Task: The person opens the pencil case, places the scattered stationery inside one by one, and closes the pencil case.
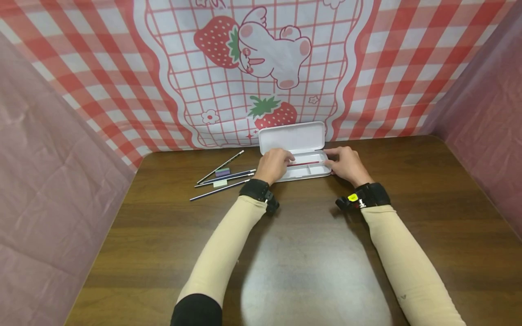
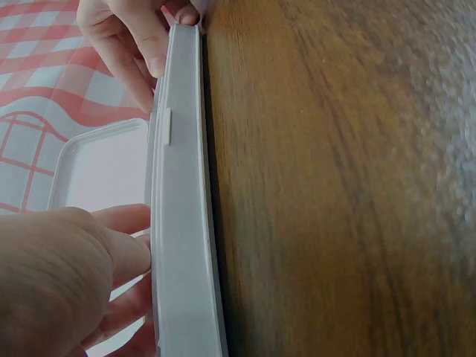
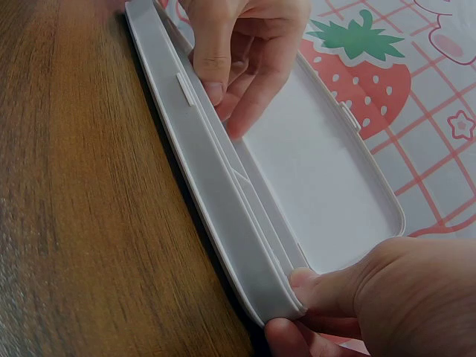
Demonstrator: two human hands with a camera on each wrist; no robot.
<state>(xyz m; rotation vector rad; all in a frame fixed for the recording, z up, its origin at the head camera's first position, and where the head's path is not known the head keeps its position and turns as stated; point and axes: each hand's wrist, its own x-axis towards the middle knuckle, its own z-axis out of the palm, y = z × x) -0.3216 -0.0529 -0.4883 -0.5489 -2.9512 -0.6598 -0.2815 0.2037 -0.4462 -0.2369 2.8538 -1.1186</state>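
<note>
An open white pencil case (image 1: 299, 172) stands at the back of the table, its lid (image 1: 291, 136) tilted up against the cloth. Inside it, a thin red pencil (image 1: 303, 164) lies along the long compartment. My left hand (image 1: 274, 165) reaches over the case's left part with bent fingers, pinching the red pencil near its left end; the fingertips are partly hidden. My right hand (image 1: 345, 165) grips the case's right end. In the right wrist view its thumb (image 3: 309, 286) presses on the rim, with a finger low on the outside.
Left of the case lie several dark striped pencils (image 1: 218, 190), a purple-blue eraser block (image 1: 222, 172) and a pale green one (image 1: 220, 183). A red checked strawberry cloth (image 1: 228, 90) hangs behind the wooden table (image 1: 163, 253). Pink cloth (image 1: 53, 172) hangs at both sides.
</note>
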